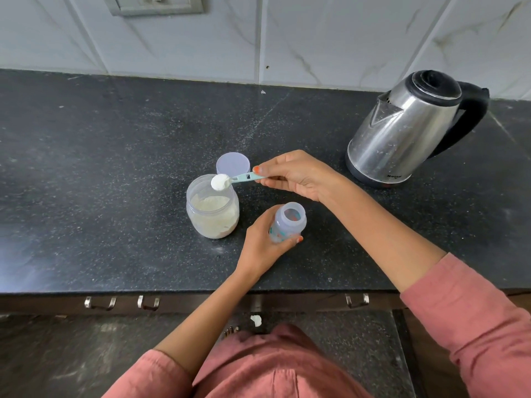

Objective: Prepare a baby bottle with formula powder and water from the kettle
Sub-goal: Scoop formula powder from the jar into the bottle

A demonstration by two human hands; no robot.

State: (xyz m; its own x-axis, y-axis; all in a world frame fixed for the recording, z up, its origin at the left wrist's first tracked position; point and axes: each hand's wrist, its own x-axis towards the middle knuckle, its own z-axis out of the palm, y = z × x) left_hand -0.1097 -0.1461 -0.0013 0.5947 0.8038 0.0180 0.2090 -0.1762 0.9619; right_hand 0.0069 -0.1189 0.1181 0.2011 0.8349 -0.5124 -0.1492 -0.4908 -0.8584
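You are standing in a home kitchen. A dark, speckled stone counter (115,168) runs across the middle of the frame, backed by white marble-patterned wall tiles (316,33) along the top. A wall socket plate (155,5) sits at the upper left, and a steel electric kettle (402,130) stands on the counter at the right. Below the counter's front edge, low in the frame, you can see metal drawer handles (87,302) on dark fronts.
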